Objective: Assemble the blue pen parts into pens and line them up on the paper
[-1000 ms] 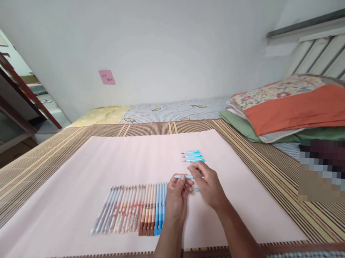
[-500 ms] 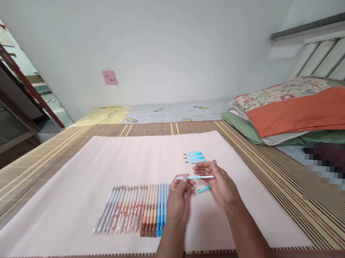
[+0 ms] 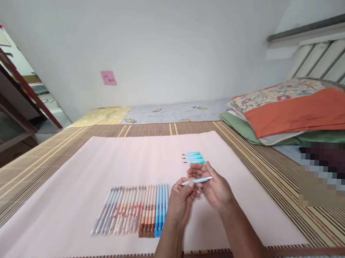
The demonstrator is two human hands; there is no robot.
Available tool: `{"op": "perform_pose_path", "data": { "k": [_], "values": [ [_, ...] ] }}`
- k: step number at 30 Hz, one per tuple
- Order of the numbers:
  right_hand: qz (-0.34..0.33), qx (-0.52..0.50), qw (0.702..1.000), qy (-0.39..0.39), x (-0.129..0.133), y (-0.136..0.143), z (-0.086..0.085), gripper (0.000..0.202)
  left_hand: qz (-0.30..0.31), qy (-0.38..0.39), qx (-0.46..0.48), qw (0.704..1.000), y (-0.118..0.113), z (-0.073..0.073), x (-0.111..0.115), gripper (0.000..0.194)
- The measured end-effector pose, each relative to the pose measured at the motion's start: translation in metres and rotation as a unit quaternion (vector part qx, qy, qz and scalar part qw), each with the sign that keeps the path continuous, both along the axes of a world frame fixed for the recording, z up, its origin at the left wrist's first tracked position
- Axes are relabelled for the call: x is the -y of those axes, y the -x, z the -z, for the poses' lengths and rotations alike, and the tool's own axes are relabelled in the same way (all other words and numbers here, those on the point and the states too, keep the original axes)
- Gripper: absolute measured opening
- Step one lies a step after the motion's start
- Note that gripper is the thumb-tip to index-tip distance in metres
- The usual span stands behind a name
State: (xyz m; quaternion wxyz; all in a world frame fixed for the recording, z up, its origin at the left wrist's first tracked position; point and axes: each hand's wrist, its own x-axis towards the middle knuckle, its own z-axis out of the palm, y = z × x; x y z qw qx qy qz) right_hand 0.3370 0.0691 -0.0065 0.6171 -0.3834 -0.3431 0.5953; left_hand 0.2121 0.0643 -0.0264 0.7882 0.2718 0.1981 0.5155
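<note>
My left hand [image 3: 181,200] pinches a slim light-blue pen barrel [image 3: 197,181] between thumb and fingers, with the barrel lying nearly level. A short white piece shows at its right end, against the palm of my right hand [image 3: 217,189]. The fingers of that right hand are apart and loosely bent behind the pen. Just beyond my hands lie several blue pen parts with dark pointed tips [image 3: 193,157]. Left of my left hand is a row of pens [image 3: 136,210], side by side: greyish, red-patterned, brown-and-peach and blue ones.
A pale pink sheet [image 3: 70,200] covers much of the striped bamboo mat [image 3: 43,157]. Folded bedding with an orange band [image 3: 303,112] is heaped at the right, by a white bed rail or radiator. A pink note [image 3: 108,78] sticks to the wall.
The white piece has slid further into the light-blue barrel, so less of it sticks out. Both hands have shifted slightly, and a teal part on the sheet is now mostly hidden behind them.
</note>
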Motion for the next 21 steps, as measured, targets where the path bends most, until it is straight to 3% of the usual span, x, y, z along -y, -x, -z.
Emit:
{"op": "perform_pose_path", "data": {
  "k": [6, 9, 11, 13, 15, 16, 18, 21],
  "values": [
    [0.016, -0.016, 0.999, -0.024, 0.001, -0.009, -0.010, 0.071, 0.020, 0.125, 0.081, 0.989, 0.004, 0.009, -0.007, 0.024],
    [0.058, 0.071, 0.995, -0.040, 0.002, -0.030, -0.007, 0.060, -0.010, 0.187, 0.180, 0.966, 0.013, 0.011, -0.015, 0.020],
    [0.088, 0.244, 0.966, -0.020, 0.003, -0.048, 0.004, 0.037, -0.034, 0.186, 0.211, 0.959, 0.020, 0.010, -0.020, 0.018],
    [0.073, 0.438, 0.896, 0.023, 0.005, -0.064, 0.021, 0.018, -0.055, 0.177, 0.220, 0.958, 0.026, 0.008, -0.023, 0.017],
    [0.042, 0.552, 0.831, 0.049, 0.006, -0.073, 0.037, 0.015, -0.070, 0.175, 0.218, 0.958, 0.029, 0.007, -0.024, 0.016],
    [0.027, 0.578, 0.814, 0.052, 0.006, -0.075, 0.044, 0.017, -0.074, 0.176, 0.214, 0.958, 0.029, 0.007, -0.024, 0.016],
    [0.006, 0.593, 0.804, 0.046, 0.006, -0.075, 0.052, 0.019, -0.079, 0.180, 0.205, 0.959, 0.028, 0.007, -0.024, 0.016],
    [-0.009, 0.580, 0.814, 0.028, 0.004, -0.068, 0.055, 0.017, -0.077, 0.184, 0.197, 0.960, 0.026, 0.010, -0.023, 0.015]
  ]
}}
